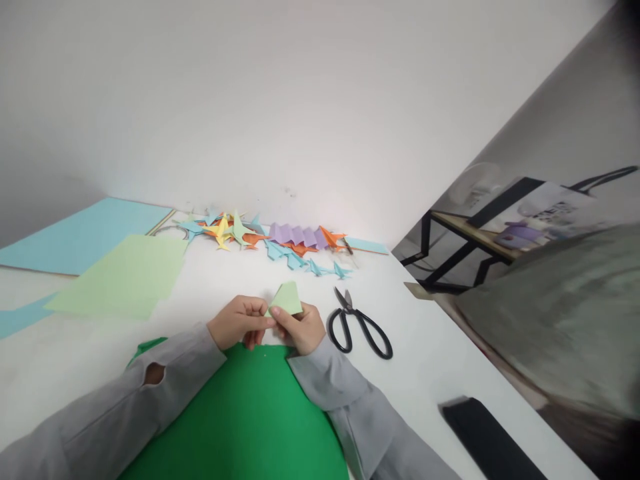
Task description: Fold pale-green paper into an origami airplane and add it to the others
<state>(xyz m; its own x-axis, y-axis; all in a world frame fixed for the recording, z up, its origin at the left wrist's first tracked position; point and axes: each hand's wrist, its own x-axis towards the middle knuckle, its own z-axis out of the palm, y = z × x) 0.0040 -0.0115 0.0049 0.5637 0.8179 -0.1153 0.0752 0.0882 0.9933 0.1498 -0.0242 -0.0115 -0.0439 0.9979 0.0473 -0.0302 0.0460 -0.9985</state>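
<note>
A small folded piece of light green paper [287,298] is held up between my two hands, above the near side of the white table. My left hand [241,321] pinches its lower left corner. On the other side, my right hand [303,327] grips the lower edge, thumb in front and fingers behind the paper. Both sets of fingers are closed, partly hiding the bottom of the fold. Black-handled scissors [357,323] lie slightly open just right of my right hand. Beneath my forearms is a green surface [245,413].
Folded paper cranes [220,230] in several colours lie along the wall, beside a pleated purple strip [297,236]. Light green sheets [125,277] and a large blue sheet [85,233] are at left. A black object [490,437] lies near the right table edge.
</note>
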